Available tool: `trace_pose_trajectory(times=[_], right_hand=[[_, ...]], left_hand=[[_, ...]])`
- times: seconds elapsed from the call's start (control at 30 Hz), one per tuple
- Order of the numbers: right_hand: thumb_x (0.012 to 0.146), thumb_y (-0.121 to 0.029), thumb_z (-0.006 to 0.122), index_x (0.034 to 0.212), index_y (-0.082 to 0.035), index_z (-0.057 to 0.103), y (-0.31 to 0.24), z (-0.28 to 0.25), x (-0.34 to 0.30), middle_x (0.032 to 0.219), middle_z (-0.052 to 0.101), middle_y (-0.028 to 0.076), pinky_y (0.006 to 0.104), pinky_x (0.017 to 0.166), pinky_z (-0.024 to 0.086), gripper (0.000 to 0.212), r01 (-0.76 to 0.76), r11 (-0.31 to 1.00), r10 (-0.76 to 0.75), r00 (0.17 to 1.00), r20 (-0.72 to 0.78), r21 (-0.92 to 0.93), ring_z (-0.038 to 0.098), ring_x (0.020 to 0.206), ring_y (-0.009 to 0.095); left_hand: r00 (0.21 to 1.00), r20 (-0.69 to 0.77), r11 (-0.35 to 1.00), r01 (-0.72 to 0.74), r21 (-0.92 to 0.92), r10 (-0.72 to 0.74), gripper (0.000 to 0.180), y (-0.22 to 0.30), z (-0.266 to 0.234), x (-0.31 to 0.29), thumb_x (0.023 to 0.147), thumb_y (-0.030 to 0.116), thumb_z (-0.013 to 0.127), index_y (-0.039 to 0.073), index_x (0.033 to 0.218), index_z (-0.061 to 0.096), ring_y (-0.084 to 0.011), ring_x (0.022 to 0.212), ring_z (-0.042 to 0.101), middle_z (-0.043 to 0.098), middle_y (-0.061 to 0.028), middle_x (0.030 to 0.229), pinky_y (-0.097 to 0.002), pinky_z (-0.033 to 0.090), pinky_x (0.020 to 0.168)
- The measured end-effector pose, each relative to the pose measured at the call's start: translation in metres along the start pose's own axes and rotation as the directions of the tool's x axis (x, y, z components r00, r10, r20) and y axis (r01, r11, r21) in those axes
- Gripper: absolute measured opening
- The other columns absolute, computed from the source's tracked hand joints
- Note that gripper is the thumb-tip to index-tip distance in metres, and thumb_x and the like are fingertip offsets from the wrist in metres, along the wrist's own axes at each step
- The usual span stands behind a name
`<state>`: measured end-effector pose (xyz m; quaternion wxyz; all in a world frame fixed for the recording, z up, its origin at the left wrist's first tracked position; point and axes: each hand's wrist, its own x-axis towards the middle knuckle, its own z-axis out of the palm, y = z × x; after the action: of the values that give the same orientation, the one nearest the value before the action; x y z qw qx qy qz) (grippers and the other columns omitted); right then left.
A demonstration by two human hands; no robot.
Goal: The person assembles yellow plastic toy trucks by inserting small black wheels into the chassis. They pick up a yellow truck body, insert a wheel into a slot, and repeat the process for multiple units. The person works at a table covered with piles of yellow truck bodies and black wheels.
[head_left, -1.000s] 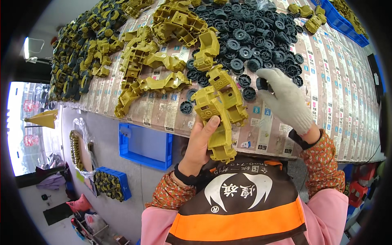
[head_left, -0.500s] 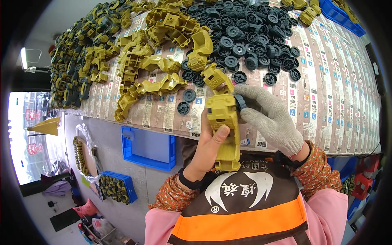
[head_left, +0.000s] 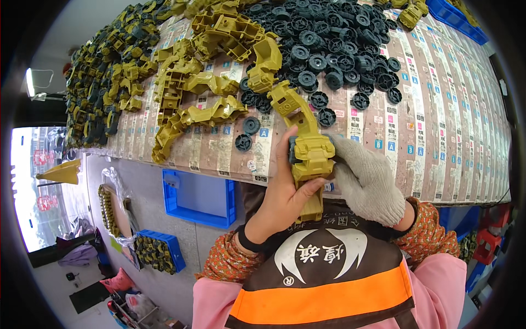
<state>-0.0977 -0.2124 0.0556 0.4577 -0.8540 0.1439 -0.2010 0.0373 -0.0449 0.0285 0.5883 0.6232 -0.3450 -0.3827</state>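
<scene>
My bare left hand is wrapped round an olive-yellow plastic toy truck body, thumb across its front. My right hand, in a grey knitted glove, is closed against the truck body's right side; its fingertips are partly hidden behind it. A dark wheel shows at the body's upper left side, and a dark edge shows at its upper right. Just beyond lies another yellow truck body on the table. A loose dark wheel rests beside that one.
A heap of dark wheels covers the table's far middle. Yellow truck bodies lie to its left, with a pile of wheeled toy trucks farther left. Below the table edge is a blue crate; another blue bin stands far right.
The truck body has turned in my left hand and moved slightly right. My right hand has shifted down along its side; the wheel it held at the upper right is now mostly hidden.
</scene>
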Motion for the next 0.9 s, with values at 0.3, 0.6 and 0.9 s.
trace_pose_trajectory(times=[0.3, 0.6, 0.9], right_hand=[[0.089, -0.005, 0.064, 0.120, -0.003, 0.066, -0.013, -0.008, 0.001, 0.094, 0.072, 0.025, 0.0491, 0.072, 0.057, 0.031, -0.257, 0.927, 0.236, 0.966, 0.108, 0.273, 0.072, 0.082, 0.045], [0.088, -0.019, 0.073, 0.093, -0.003, 0.068, 0.051, -0.014, 0.076, 0.086, 0.068, 0.019, 0.0492, 0.072, 0.057, 0.018, -0.005, 0.800, 0.033, 0.999, 0.036, -0.599, 0.071, 0.084, 0.039], [0.089, -0.010, 0.069, 0.105, -0.007, 0.067, 0.057, -0.001, 0.066, 0.100, 0.065, 0.017, 0.0502, 0.080, 0.054, 0.016, 0.065, 0.850, -0.051, 0.998, 0.041, -0.523, 0.066, 0.097, 0.039]], left_hand=[[0.996, 0.084, 0.999, -0.013, 0.033, 0.010, 0.098, 0.000, 0.000, -0.003, 0.100, 0.019, 0.076, 0.012, 0.169, 0.008, -0.0278, 0.138, 0.055, 0.047, -0.0172, 0.154, -0.0423, 0.044, 0.115], [0.956, -0.165, 0.820, 0.111, -0.562, -0.243, 0.062, 0.006, -0.006, 0.001, 0.106, 0.018, 0.071, 0.011, 0.157, 0.036, -0.0190, 0.122, 0.065, 0.061, -0.0074, 0.139, -0.0360, 0.056, 0.101], [0.894, -0.281, 0.733, 0.074, -0.676, -0.349, 0.049, -0.004, -0.016, 0.001, 0.109, 0.052, 0.058, 0.008, 0.128, 0.061, -0.0168, 0.081, 0.070, 0.069, -0.0075, 0.098, -0.0311, 0.059, 0.067]])
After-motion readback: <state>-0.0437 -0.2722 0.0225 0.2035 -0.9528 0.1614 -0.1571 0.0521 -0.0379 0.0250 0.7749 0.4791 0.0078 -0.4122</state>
